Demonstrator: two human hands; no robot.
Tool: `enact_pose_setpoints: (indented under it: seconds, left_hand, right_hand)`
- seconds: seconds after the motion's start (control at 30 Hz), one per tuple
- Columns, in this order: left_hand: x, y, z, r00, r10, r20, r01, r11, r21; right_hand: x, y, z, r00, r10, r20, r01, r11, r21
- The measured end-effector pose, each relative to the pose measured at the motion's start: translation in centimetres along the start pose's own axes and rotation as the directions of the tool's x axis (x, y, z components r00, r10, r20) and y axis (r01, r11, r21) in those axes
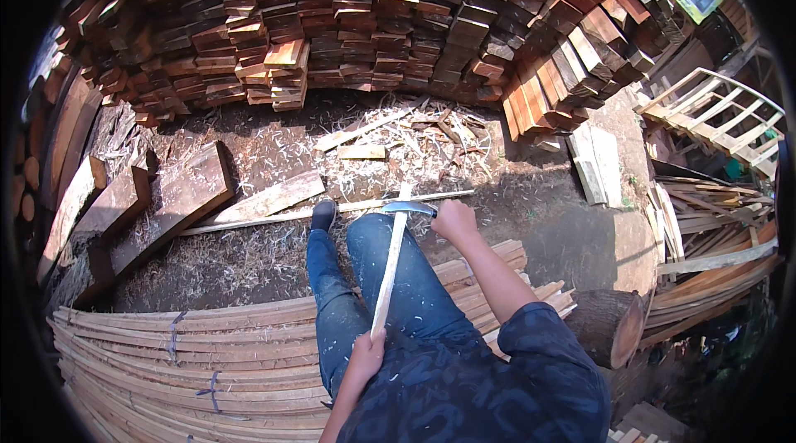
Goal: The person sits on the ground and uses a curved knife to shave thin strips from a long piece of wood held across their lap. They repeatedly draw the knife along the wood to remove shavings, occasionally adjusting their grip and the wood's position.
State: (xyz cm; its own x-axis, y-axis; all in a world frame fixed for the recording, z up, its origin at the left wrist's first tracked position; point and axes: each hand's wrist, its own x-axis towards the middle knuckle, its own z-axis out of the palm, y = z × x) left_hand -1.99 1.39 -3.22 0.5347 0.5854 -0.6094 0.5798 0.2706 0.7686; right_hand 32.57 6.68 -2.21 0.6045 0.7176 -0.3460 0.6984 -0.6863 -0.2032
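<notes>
My left hand (365,355) is closed around the near end of a pale wooden stick (388,279), which slants up and away across my thigh. In my right hand (454,221), closed around its handle, is a curved-bladed knife (408,207). Its grey metal blade points left and lies across the stick near the far end; I cannot tell how deep it bites. The knife's handle is mostly hidden by my fingers. My legs, in dusty blue jeans (365,265), are under the stick, and shavings speckle them.
Bundled wooden strips (240,352) lie under and left of me, with a log (609,327) at right. Wood shavings (406,148) and offcuts litter the ground ahead. Stacked planks (348,20) form a wall beyond. Thick boards (178,202) lean at left; a wooden frame (721,111) stands right.
</notes>
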Motion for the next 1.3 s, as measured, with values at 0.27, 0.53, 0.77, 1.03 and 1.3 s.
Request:
enact_pose_setpoints:
  seconds: [0.27, 0.53, 0.77, 1.03, 1.3]
  left_hand:
    - [0.7, -2.1, 0.4, 0.991, 0.056, 0.121, -0.028, 0.974, -0.223]
    - [-0.1, 0.3, 0.4, 0.972, -0.082, 0.219, 0.157, 0.924, -0.349]
    - [-0.3, -0.6, 0.7, 0.99, 0.076, 0.121, -0.035, 0.951, -0.307]
    - [-0.6, 0.1, 1.1, 0.988, 0.154, 0.003, -0.148, 0.954, -0.263]
    - [0.0, 1.1, 0.9, 0.998, 0.016, 0.062, 0.004, 0.952, -0.308]
  right_hand:
    - [3.0, 3.4, -1.0, 0.978, 0.169, -0.126, -0.146, 0.974, 0.172]
    - [-8.4, 1.0, 2.6, 0.994, -0.066, -0.092, 0.073, 0.994, 0.082]
    - [-7.8, -0.2, 0.9, 0.996, -0.073, -0.059, 0.066, 0.991, -0.114]
    - [-5.2, -0.7, 0.4, 0.989, -0.107, -0.101, 0.087, 0.978, -0.188]
    - [-2.3, -1.8, -0.5, 0.977, -0.148, -0.156, 0.1, 0.955, -0.28]
